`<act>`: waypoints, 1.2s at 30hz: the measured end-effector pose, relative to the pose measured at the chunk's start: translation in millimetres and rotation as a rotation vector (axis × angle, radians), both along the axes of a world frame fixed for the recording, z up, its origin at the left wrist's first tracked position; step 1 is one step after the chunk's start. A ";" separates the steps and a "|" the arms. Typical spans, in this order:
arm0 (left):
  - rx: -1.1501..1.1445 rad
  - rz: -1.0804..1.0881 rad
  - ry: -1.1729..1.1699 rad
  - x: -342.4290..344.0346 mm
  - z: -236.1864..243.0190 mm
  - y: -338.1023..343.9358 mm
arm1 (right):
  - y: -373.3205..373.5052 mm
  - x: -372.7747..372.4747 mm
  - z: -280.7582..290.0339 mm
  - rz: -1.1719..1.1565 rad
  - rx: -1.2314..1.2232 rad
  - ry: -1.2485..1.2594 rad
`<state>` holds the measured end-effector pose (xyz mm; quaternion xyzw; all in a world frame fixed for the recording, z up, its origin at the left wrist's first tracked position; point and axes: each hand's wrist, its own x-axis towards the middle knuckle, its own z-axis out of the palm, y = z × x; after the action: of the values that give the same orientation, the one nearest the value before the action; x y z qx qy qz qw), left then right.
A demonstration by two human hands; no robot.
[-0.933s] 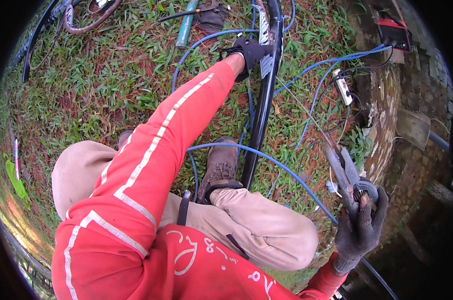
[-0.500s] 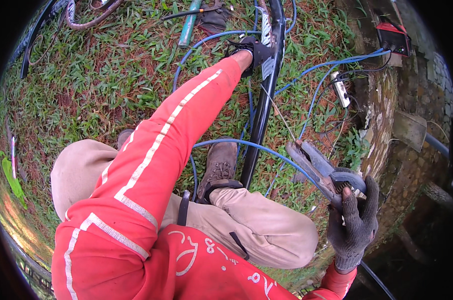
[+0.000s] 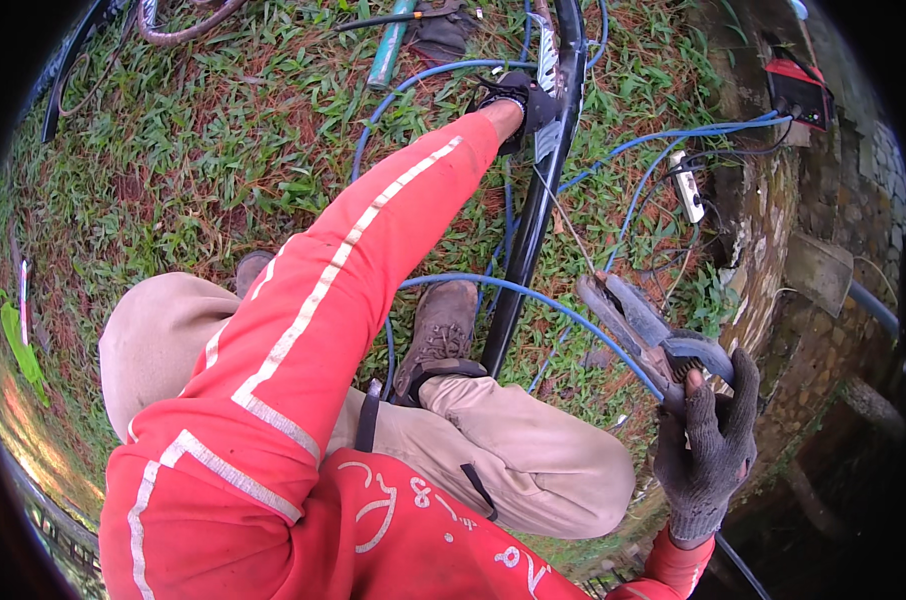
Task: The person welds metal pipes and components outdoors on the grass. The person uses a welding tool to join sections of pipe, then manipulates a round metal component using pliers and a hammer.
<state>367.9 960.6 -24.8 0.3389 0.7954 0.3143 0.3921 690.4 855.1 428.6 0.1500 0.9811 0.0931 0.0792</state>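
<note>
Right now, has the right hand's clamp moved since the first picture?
Yes, leftward: the clamp now has its front end farther left of the white power strip.

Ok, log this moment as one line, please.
left hand: at silver strip along black tube | right hand: gripping clamp | clamp: holding thin rod | rod tip: by tube, contact unclear

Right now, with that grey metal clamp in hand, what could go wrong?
The thin straight metal rod in the clamp, held by the grey-knit-gloved right hand, points toward the black-gloved left hand; a slip might jab it. The long blue cable arches past the brown lace-up boot and could snag it.
</note>
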 end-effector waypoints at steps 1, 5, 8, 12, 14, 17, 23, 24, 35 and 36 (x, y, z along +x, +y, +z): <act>0.001 0.011 -0.001 -0.8 -3.0 1.1 | -0.2 -2.2 0.0 0.004 -0.001 -0.001; 0.001 0.038 -0.003 2.1 -17.8 14.6 | 1.4 -6.4 0.5 0.015 0.006 -0.028; 0.005 0.065 -0.007 2.7 -29.6 22.3 | 0.4 -10.6 1.2 0.025 0.015 -0.043; 0.000 0.111 -0.008 -3.9 -40.5 19.1 | 1.2 -18.5 0.5 0.037 0.015 -0.063; 0.022 0.146 -0.113 11.5 -20.1 18.0 | 0.7 -12.1 0.0 0.012 0.028 -0.072; 0.025 0.206 -0.198 8.8 -10.2 10.4 | 1.6 -13.1 -1.1 0.018 0.025 -0.063; -0.005 0.175 -0.170 2.3 -8.6 5.2 | 2.6 -19.2 -0.5 0.036 0.022 -0.071; -0.009 0.169 -0.165 2.3 -8.4 5.4 | 2.8 -19.1 -0.4 0.037 0.021 -0.078; -0.053 0.091 -0.111 2.8 -5.6 8.4 | 1.4 -17.1 -0.2 0.053 0.062 -0.081; -0.059 0.088 -0.106 1.0 -6.9 6.4 | 1.5 -18.0 -0.5 0.049 0.059 -0.086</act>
<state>368.9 967.0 -31.7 0.2745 0.7965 0.3252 0.4294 672.3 856.6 428.1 0.1242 0.9770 0.1300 0.1145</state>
